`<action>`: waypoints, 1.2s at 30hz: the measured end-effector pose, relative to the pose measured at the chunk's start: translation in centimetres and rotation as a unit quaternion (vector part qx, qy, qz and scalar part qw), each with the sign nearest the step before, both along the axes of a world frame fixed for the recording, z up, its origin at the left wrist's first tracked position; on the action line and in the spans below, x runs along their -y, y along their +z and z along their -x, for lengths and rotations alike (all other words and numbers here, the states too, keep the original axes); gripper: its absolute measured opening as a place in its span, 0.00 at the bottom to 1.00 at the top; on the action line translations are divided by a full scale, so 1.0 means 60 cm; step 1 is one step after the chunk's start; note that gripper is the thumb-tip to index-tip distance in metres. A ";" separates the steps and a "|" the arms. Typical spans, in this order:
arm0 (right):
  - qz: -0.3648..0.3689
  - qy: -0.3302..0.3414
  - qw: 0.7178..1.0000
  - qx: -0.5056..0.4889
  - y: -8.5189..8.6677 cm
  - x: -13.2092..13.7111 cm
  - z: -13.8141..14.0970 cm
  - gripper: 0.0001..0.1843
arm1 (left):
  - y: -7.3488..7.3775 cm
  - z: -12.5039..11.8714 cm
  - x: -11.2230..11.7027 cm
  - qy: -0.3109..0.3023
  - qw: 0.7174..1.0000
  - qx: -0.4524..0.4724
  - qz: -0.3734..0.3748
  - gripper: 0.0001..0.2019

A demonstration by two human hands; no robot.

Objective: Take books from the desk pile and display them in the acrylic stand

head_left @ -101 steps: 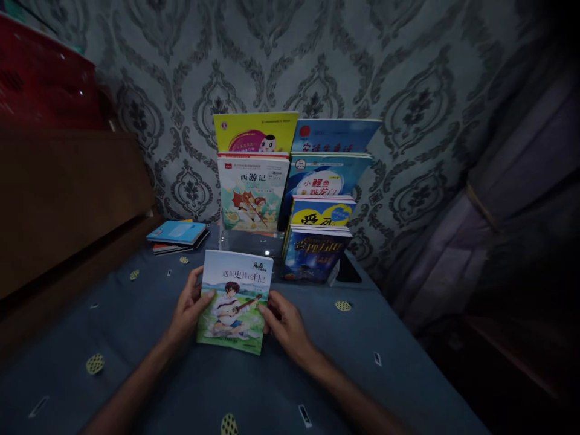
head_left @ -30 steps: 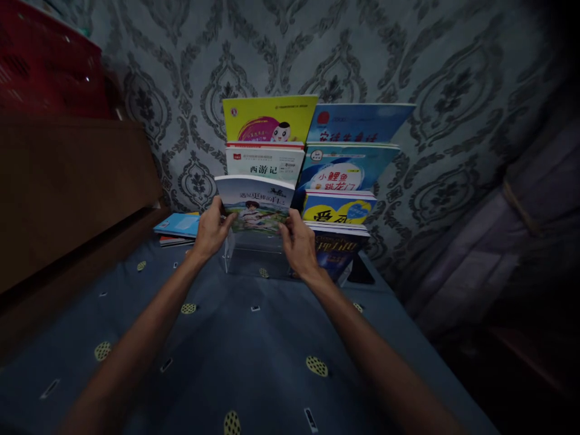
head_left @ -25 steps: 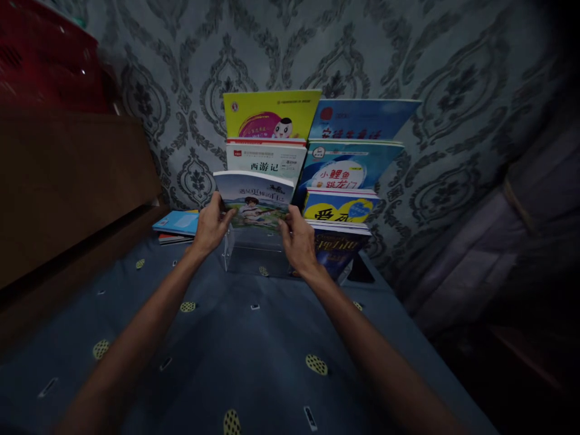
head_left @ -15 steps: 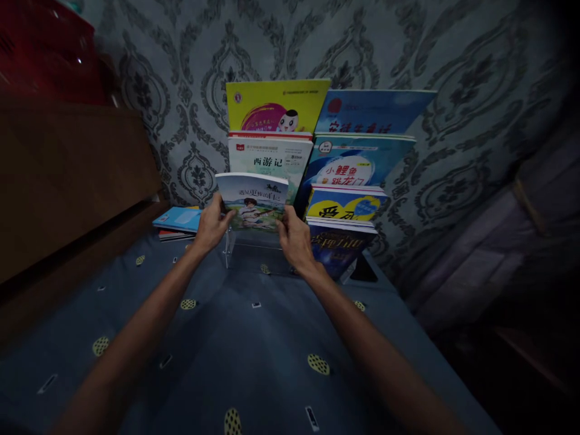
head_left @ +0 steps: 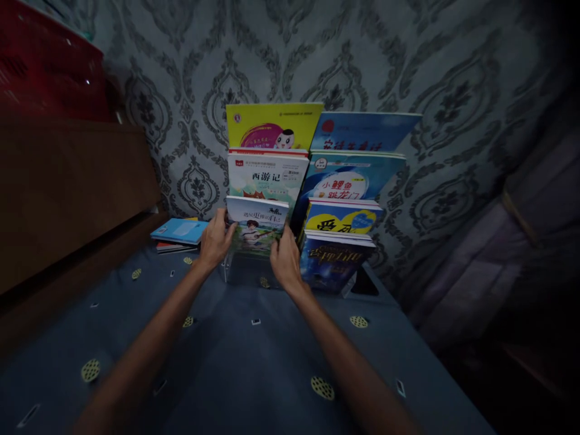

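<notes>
A small book (head_left: 256, 232) with a figure on its cover stands upright between my hands. My left hand (head_left: 216, 238) grips its left edge, and my right hand (head_left: 286, 256) grips its right edge. The book is in front of a clear stand (head_left: 244, 270), whose lower part shows beneath it. Right behind it is a white-green book (head_left: 268, 176), and above that a yellow book (head_left: 274, 124). In the stand's right column are a dark blue book (head_left: 335, 261), a yellow-and-blue book (head_left: 343, 216), a teal book (head_left: 356, 172) and a blue book (head_left: 367, 131).
A small pile of books (head_left: 179, 231) lies left of the stand. A dark flat object (head_left: 365, 283) rests by its right side. The patterned wall (head_left: 335, 54) rises behind, a wooden cabinet (head_left: 72, 193) stands at the left, and a curtain (head_left: 480, 266) hangs at the right.
The small book has gone down lower against the stand and the book behind it, with both hands still on its sides. The whole view has shifted slightly.
</notes>
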State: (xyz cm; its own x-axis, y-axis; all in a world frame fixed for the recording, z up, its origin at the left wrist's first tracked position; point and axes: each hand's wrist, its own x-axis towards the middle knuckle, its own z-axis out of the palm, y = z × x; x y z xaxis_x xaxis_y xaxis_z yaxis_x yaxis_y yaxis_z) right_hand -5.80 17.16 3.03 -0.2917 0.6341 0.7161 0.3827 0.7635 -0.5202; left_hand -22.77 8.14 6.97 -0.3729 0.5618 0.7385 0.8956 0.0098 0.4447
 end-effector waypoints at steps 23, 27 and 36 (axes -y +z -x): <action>0.007 -0.030 1.000 -0.001 -0.019 -0.002 0.011 0.31 | -0.012 -0.020 -0.034 0.071 0.996 -0.024 -0.056 0.23; 0.012 -0.039 0.999 0.013 -0.016 0.000 0.009 0.30 | -0.016 -0.023 -0.038 0.085 0.995 -0.015 -0.058 0.21; 0.015 -0.067 0.996 0.056 -0.005 0.009 0.006 0.32 | -0.018 -0.022 -0.038 0.112 0.992 -0.044 -0.031 0.22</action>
State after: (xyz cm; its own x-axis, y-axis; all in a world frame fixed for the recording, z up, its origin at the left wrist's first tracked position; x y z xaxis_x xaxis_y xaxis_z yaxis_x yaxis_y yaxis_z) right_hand -6.18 16.60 2.76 -0.2804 0.6930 0.6641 0.5378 0.6866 -0.4893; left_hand -21.45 10.44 5.87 -0.4162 0.4251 0.8038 0.9092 0.1874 0.3717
